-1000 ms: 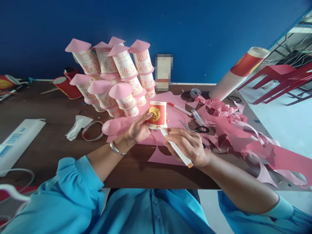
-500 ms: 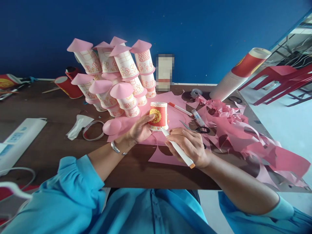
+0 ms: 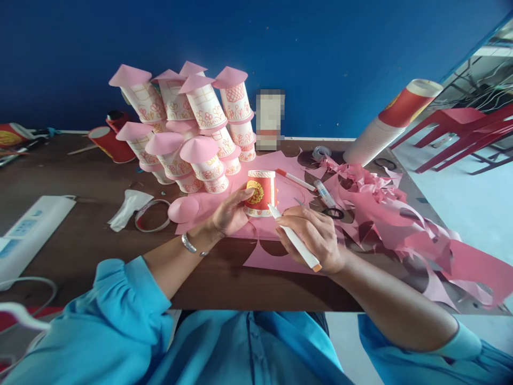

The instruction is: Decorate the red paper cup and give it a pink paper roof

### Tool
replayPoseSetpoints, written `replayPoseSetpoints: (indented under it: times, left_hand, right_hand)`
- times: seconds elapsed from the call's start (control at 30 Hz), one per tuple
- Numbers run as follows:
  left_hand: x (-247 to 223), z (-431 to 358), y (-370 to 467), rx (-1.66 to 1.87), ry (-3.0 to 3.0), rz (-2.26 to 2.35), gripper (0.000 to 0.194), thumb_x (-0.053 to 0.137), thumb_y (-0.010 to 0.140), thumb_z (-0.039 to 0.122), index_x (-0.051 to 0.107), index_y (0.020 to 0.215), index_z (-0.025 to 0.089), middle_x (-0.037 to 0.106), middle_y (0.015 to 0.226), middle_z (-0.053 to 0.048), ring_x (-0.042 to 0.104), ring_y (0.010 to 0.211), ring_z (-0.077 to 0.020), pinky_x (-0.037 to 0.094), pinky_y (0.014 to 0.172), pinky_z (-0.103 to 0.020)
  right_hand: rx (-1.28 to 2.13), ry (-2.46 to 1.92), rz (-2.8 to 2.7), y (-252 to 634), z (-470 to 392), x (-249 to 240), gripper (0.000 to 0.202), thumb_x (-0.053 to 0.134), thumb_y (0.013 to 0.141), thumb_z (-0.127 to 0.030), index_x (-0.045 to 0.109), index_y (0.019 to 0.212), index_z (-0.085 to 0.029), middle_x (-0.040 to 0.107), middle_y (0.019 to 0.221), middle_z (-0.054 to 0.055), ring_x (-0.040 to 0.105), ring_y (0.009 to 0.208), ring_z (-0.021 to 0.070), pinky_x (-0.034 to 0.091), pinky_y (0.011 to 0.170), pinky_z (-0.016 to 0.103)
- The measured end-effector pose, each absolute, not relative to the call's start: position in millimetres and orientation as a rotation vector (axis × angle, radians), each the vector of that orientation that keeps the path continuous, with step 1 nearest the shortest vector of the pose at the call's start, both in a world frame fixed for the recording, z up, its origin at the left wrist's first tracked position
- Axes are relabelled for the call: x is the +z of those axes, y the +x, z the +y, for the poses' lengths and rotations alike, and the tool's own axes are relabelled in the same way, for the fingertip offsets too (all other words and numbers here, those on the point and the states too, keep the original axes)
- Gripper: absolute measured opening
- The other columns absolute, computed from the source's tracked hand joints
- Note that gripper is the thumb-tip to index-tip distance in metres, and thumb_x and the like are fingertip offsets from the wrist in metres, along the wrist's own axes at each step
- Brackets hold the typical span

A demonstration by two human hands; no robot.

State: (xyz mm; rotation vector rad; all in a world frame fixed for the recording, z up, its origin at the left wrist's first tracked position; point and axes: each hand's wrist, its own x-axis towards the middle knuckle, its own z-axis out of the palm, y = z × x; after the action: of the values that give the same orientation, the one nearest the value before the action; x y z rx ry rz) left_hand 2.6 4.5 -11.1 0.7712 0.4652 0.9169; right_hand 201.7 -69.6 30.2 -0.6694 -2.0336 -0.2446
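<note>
A red paper cup (image 3: 262, 197) with a yellow emblem and white bands stands upright in the grip of my left hand (image 3: 232, 213), whose fingers wrap its left side. My right hand (image 3: 310, 235) is closed around a white marker (image 3: 298, 247) with an orange end; its tip meets the lower right part of the cup. Pink paper sheets (image 3: 288, 187) lie beneath the cup, with a red-and-white marker (image 3: 296, 180) and a glue stick (image 3: 325, 193) behind my right hand.
Decorated cup towers (image 3: 200, 155) with pink cone roofs rise at the back left. A tape roll (image 3: 152, 215) and power strip (image 3: 32, 232) lie left. Pink scraps (image 3: 409, 230) and a tall cup stack (image 3: 388, 125) occupy the right.
The white marker and my right hand have shifted slightly up and to the right, and the tip now sits higher on the cup. My left hand keeps its hold.
</note>
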Motion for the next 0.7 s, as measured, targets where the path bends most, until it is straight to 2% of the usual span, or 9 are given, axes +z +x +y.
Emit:
replayPoseSetpoints:
  times: [0.2, 0.33, 0.47, 0.6, 0.7]
  left_hand:
    - [-14.1, 6.5, 2.5, 0.883, 0.801, 0.403, 0.030, 0.078, 0.086, 0.044, 0.076, 0.105, 0.021, 0.080, 0.110, -0.007, 0.074, 0.113, -0.0313, 0.058, 0.101, -0.048]
    - [-17.9, 5.8, 0.7, 0.858, 0.826, 0.392, 0.034, 0.079, 0.087, 0.046, 0.074, 0.110, 0.023, 0.080, 0.106, -0.007, 0.074, 0.115, -0.0331, 0.056, 0.104, -0.051]
    - [-13.4, 3.1, 0.5, 0.862, 0.855, 0.427, 0.037, 0.085, 0.081, 0.047, 0.074, 0.107, 0.023, 0.081, 0.102, -0.007, 0.073, 0.120, -0.0358, 0.055, 0.106, -0.053]
    - [-4.0, 3.0, 0.6, 0.869, 0.776, 0.481, 0.049, 0.085, 0.077, 0.053, 0.077, 0.110, 0.018, 0.082, 0.103, -0.011, 0.072, 0.121, -0.0409, 0.052, 0.111, -0.059]
    - [1.1, 3.9, -0.4, 0.881, 0.721, 0.498, 0.052, 0.081, 0.080, 0.056, 0.077, 0.111, 0.014, 0.082, 0.107, -0.013, 0.070, 0.124, -0.0427, 0.050, 0.114, -0.058]
  right_hand:
    - [-0.238, -0.678, -2.040, 203.6, -68.7, 30.5, 0.017, 0.065, 0.098, -0.011, 0.061, 0.113, -0.018, 0.075, 0.085, 0.006, 0.074, 0.073, 0.0191, 0.059, 0.063, 0.029]
    - [-0.245, -0.652, -2.032, 201.6, -69.2, 28.8, 0.014, 0.066, 0.097, -0.012, 0.062, 0.110, -0.016, 0.074, 0.087, 0.009, 0.075, 0.076, 0.0198, 0.061, 0.064, 0.029]
    - [-0.258, -0.652, -2.016, 201.9, -69.6, 26.9, 0.014, 0.065, 0.100, -0.015, 0.062, 0.114, -0.017, 0.075, 0.089, 0.009, 0.075, 0.078, 0.0197, 0.063, 0.065, 0.029]
    - [-0.265, -0.674, -2.015, 203.2, -70.0, 27.4, 0.014, 0.063, 0.102, -0.017, 0.061, 0.116, -0.019, 0.074, 0.090, 0.007, 0.074, 0.076, 0.0182, 0.062, 0.063, 0.028]
    - [-0.294, -0.659, -2.014, 203.5, -70.2, 28.5, 0.012, 0.061, 0.103, -0.017, 0.061, 0.115, -0.018, 0.072, 0.088, 0.007, 0.072, 0.074, 0.0173, 0.060, 0.062, 0.027]
